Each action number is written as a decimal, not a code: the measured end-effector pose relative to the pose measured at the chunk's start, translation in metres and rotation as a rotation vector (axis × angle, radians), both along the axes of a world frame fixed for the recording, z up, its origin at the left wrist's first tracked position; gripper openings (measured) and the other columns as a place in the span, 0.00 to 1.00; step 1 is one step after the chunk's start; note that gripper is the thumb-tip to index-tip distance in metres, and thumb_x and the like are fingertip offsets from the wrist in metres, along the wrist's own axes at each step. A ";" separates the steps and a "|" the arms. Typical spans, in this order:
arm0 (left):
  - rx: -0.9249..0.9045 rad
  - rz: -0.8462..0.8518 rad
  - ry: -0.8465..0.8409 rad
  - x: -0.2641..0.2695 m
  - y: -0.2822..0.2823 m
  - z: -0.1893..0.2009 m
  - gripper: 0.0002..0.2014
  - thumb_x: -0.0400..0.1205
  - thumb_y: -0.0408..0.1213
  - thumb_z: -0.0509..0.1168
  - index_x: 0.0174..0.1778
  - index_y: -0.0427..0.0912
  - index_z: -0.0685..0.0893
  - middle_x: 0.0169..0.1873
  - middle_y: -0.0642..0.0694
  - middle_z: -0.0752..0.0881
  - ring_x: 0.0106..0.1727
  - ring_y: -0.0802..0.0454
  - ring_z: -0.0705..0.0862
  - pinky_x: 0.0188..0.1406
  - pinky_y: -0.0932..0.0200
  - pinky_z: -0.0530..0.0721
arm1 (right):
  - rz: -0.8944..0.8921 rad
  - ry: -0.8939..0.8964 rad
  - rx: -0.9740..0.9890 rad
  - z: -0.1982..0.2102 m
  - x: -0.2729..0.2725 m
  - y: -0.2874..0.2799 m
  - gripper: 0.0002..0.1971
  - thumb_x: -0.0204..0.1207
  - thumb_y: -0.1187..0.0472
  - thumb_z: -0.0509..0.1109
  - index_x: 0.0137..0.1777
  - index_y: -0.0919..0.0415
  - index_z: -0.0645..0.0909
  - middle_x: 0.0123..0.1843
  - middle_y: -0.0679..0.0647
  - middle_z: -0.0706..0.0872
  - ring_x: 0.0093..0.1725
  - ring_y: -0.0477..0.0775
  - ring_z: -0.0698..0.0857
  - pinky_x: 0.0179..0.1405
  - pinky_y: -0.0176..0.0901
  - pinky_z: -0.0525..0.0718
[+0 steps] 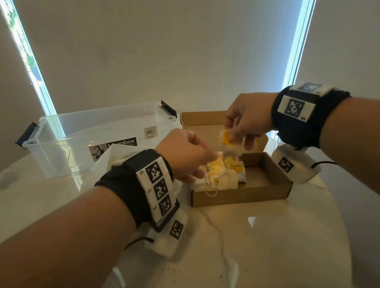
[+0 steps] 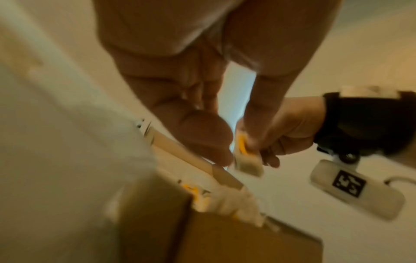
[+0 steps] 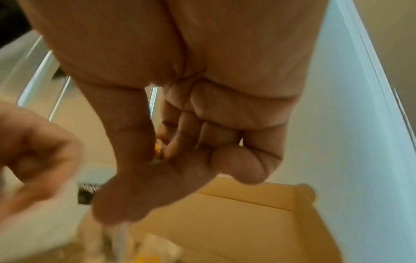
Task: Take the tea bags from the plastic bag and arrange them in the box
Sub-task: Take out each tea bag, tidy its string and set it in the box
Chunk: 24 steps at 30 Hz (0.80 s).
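Though partial, "Megabox" label (image 1: pixel 123 143) on bin (image 1: pixel 77 132)

A pale plain wall (image 1: pixel 173 40) is seen across the upper frame; it is flanked by two narrow strips of daylight, a left window strip (image 1: pixel 26 55) with green foliage glimpsed through it and a right window strip (image 1: pixel 301 26) in cool blue-white; both lean inward at the top. A round glossy marble-look table (image 1: pixel 241 244) is spread over the lower frame, cream with darker veining; window light is mirrored on its surface; small dark specks are scattered at lower centre.
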<state>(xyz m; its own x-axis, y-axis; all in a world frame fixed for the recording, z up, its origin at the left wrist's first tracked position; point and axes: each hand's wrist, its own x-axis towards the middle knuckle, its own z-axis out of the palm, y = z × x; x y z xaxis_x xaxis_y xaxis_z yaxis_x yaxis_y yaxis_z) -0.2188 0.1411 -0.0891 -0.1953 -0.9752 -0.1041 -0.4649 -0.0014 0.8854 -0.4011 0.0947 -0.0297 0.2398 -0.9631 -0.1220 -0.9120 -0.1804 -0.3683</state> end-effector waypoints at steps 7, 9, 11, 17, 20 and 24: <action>-0.027 -0.199 -0.625 -0.006 0.014 0.002 0.10 0.77 0.40 0.77 0.52 0.45 0.87 0.41 0.47 0.90 0.45 0.49 0.91 0.42 0.60 0.88 | -0.069 0.318 0.234 -0.027 -0.011 -0.005 0.07 0.77 0.65 0.78 0.52 0.57 0.86 0.28 0.47 0.91 0.28 0.47 0.91 0.22 0.33 0.83; -0.051 -0.208 -0.690 -0.008 0.015 0.001 0.12 0.77 0.40 0.77 0.54 0.44 0.87 0.42 0.48 0.89 0.45 0.50 0.89 0.43 0.61 0.87 | -0.059 0.324 0.267 -0.032 -0.006 -0.005 0.10 0.76 0.65 0.78 0.55 0.58 0.86 0.29 0.48 0.91 0.28 0.48 0.91 0.25 0.36 0.87; -0.082 -0.215 -0.752 -0.009 0.016 -0.001 0.13 0.77 0.40 0.77 0.56 0.43 0.88 0.43 0.47 0.89 0.47 0.50 0.89 0.43 0.62 0.85 | -0.054 0.342 0.279 -0.039 -0.001 -0.009 0.12 0.74 0.65 0.81 0.56 0.58 0.87 0.36 0.52 0.93 0.32 0.51 0.93 0.35 0.42 0.91; -0.232 -0.230 -0.890 -0.009 0.014 -0.007 0.12 0.79 0.41 0.75 0.56 0.43 0.90 0.50 0.47 0.90 0.53 0.50 0.88 0.52 0.60 0.86 | -0.046 0.456 0.149 -0.053 0.010 -0.018 0.14 0.73 0.55 0.82 0.57 0.57 0.90 0.52 0.54 0.93 0.50 0.54 0.91 0.56 0.47 0.90; -0.252 -0.237 -0.901 -0.008 0.011 -0.009 0.11 0.79 0.42 0.74 0.55 0.43 0.90 0.51 0.47 0.91 0.54 0.50 0.88 0.52 0.60 0.85 | -0.050 0.470 0.133 -0.054 0.011 -0.020 0.15 0.71 0.53 0.83 0.55 0.59 0.91 0.52 0.55 0.93 0.49 0.53 0.90 0.59 0.50 0.90; -0.263 -0.249 -0.896 -0.008 0.008 -0.010 0.11 0.80 0.41 0.74 0.56 0.42 0.90 0.52 0.46 0.90 0.54 0.50 0.88 0.48 0.62 0.82 | -0.049 0.557 0.128 -0.058 0.012 -0.023 0.17 0.71 0.52 0.82 0.56 0.59 0.90 0.53 0.54 0.93 0.57 0.56 0.90 0.60 0.52 0.89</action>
<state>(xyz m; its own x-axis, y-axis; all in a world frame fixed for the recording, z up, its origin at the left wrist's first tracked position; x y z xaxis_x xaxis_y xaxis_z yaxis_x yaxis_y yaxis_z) -0.2265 0.1492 -0.0994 -0.3539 -0.9300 -0.0989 -0.9282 0.3362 0.1595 -0.3891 0.0716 -0.0879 0.0614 -0.9407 -0.3337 -0.9809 -0.1187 0.1542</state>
